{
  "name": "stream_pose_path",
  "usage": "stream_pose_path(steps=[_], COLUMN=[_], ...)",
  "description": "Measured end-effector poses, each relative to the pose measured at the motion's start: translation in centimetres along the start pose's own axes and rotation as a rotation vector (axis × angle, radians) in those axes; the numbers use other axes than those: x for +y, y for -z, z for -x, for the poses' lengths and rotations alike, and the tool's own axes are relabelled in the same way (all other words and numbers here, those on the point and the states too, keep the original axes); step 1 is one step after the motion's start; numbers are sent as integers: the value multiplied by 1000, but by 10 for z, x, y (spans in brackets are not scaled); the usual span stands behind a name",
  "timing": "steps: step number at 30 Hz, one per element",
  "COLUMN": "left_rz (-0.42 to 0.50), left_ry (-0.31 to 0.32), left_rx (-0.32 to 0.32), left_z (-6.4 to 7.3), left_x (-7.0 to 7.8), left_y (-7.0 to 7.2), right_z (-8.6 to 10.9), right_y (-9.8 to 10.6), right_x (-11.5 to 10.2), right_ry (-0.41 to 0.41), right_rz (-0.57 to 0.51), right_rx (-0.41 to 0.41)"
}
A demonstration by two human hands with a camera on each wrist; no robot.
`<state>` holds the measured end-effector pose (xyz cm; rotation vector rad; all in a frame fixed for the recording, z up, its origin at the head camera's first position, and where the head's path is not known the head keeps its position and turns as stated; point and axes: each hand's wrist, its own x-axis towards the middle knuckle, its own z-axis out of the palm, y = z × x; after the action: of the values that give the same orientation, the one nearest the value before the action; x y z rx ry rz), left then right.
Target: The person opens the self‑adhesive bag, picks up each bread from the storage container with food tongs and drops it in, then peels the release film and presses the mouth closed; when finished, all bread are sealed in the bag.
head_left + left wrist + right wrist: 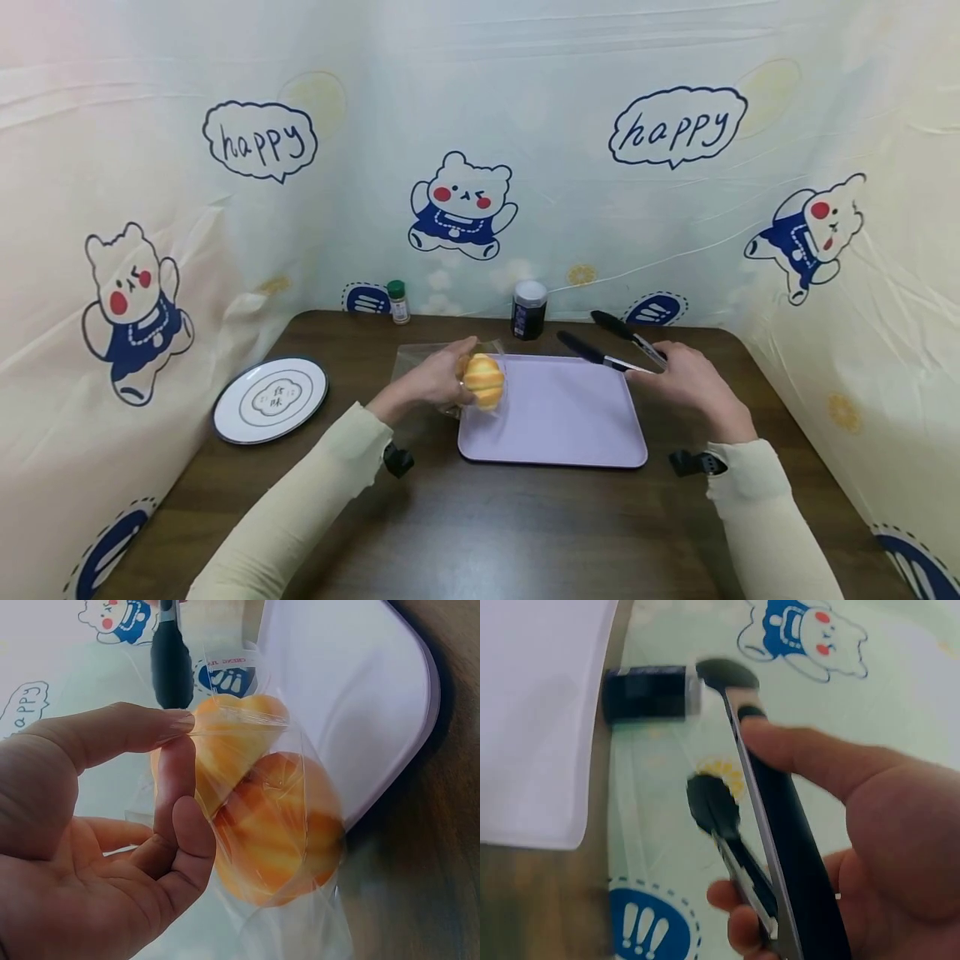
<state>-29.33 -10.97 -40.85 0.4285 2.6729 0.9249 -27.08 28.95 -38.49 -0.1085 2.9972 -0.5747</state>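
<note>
My left hand [431, 377] pinches the top edge of a clear plastic bag [319, 930] between thumb and fingers. Inside the bag are two golden bread rolls [274, 840], seen close up in the left wrist view; one roll [483, 382] shows in the head view. The bag hangs over the left end of a lilac tray [558, 417]. In my right hand [697, 385] I grip black-and-silver tongs [784, 832] above the tray's right back corner. Their two black tips stand apart, with nothing between them, and point toward the back left.
A white plate [240, 417] with a dark rim lies at the left table edge. At the back stand a small green-capped bottle [399, 304] and a dark jar [529, 317] with a pale lid. A printed cloth [480, 92] encloses the wooden table [480, 533].
</note>
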Motion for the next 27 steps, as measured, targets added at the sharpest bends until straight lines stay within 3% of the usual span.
stream_pose_path(steps=[7, 19, 27], left_rz=[-1, -6, 9], left_ry=[-21, -27, -21], left_rx=[3, 2, 3], left_z=[1, 3, 4], left_x=[0, -1, -2], left_y=[1, 2, 3], right_z=[-6, -10, -13], right_y=[-1, -17, -29], right_x=[25, 64, 78], right_ry=[-120, -154, -201], right_rz=[-10, 73, 93], right_rx=[-32, -112, -120])
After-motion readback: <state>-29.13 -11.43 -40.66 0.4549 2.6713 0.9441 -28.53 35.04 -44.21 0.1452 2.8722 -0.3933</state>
